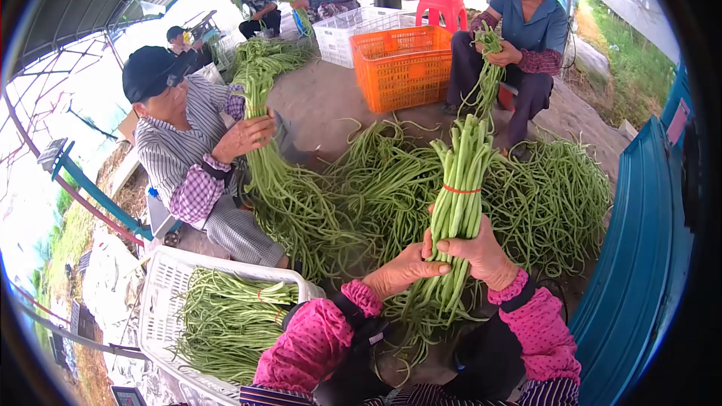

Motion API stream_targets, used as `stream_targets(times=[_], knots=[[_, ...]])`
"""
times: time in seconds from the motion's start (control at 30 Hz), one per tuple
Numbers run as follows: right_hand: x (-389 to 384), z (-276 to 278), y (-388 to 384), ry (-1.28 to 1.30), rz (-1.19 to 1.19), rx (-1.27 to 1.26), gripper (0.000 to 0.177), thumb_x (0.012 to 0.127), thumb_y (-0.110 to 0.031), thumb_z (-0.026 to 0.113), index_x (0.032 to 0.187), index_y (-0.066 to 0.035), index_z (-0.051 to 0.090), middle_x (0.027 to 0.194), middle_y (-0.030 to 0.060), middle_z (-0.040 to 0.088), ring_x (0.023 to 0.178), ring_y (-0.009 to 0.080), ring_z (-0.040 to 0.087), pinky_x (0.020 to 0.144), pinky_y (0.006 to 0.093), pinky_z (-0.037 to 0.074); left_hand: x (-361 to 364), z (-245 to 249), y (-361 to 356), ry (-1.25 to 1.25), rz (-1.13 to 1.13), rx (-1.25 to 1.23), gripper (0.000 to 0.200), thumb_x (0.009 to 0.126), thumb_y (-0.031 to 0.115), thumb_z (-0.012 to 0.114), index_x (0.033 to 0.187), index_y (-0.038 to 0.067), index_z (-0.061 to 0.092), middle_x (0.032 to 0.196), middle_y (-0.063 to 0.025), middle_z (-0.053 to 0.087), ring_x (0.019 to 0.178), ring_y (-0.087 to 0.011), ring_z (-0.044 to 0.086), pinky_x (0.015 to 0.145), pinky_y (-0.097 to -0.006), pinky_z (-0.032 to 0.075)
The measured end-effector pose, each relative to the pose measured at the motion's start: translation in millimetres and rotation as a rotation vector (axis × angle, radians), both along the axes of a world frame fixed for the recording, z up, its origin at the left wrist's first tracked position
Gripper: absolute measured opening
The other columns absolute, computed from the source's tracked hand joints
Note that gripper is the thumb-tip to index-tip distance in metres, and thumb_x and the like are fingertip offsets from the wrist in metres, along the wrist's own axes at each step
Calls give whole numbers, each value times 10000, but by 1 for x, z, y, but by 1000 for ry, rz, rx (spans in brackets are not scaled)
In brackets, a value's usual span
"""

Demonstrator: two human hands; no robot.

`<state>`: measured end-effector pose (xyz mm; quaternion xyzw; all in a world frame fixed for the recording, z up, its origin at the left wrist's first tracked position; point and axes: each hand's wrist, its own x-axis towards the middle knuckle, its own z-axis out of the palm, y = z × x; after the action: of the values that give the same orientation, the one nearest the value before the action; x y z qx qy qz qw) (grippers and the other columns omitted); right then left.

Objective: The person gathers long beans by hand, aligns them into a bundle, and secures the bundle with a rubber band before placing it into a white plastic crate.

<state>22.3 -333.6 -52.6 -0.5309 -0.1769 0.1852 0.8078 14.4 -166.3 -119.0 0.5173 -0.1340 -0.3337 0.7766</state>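
Note:
A thick bundle of long green beans stands upright in front of me, with a red rubber band around its upper part. My right hand is wrapped round the bundle below the band. From the other side, my left hand grips the same bundle, its thumb across the front and its fingers mostly hidden behind the beans. The lower ends hang loosely towards my lap. Behind and around the bundle, a large pile of loose long beans covers the ground.
At my lower left, a white crate contains banded beans. A person in a striped shirt holds beans at left; another in a blue shirt holds some ahead. An orange crate stands behind the pile, and blue metal sheeting borders the right.

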Motion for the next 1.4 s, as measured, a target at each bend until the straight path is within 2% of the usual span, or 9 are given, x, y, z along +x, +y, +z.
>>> stream_targets(times=[0.2,0.53,0.73,0.83,0.97,1.07,1.27,1.37,1.4], knots=[[6,-3,-4,-47,-64,-26,241,771,-34,692,984,15,591,824,87,643,709,166,623,668,315,522,6,23,9,-127,99,58,1057,593,517,841,1373,-25,377,1065,-10,491,942,-119,462,873,-258,404],[8,-7,7,43,-29,66,217,775,-81,678,945,32,604,792,95,643,652,154,614,617,299,515,6,-6,6,-90,185,-87,772,584,569,828,1060,51,510,892,19,450,828,-109,443,758,-242,397],[16,-9,8,85,-97,112,205,782,-67,658,949,24,580,766,94,627,663,166,617,614,305,523,-1,-8,-5,157,86,-324,932,696,446,818,1361,4,337,1262,-104,504,1151,-200,532,965,-351,464],[19,-17,13,47,-169,51,234,801,-114,635,974,16,546,765,112,604,639,188,595,588,319,513,-1,-3,-4,122,0,-174,1083,717,416,808,1477,103,102,1394,-94,376,1256,-251,447,1010,-424,436],[16,-17,17,76,-223,-7,224,794,-93,651,957,24,552,760,106,614,641,179,609,576,311,528,-3,8,-14,77,66,-86,915,737,134,809,1409,67,192,1225,-103,503,1110,-218,558,930,-356,499],[17,-16,17,76,-198,-34,241,783,-55,668,975,26,548,780,106,631,648,179,636,591,307,549,-1,0,-19,131,118,-134,1035,694,-66,781,1403,167,64,1244,-103,461,1126,-244,549,928,-374,516],[22,-13,16,-40,-129,-80,325,791,-163,701,1018,32,575,834,111,653,702,173,642,651,302,547,-5,5,-16,-19,158,-76,540,766,77,732,1238,0,481,1037,-122,627,933,-265,651,847,-386,542],[28,-18,13,-168,-168,-171,420,814,-288,714,1054,32,585,917,101,652,831,153,625,771,296,513,-5,12,-7,-89,224,-52,493,762,117,729,1184,-24,517,977,-150,647,889,-277,663,803,-389,560],[25,-18,14,-175,-199,-151,420,824,-300,704,1049,35,588,926,100,649,858,145,617,780,291,503,-2,18,1,-44,213,-27,458,781,9,693,1195,-35,503,1042,-122,609,884,-249,658,774,-386,569]])
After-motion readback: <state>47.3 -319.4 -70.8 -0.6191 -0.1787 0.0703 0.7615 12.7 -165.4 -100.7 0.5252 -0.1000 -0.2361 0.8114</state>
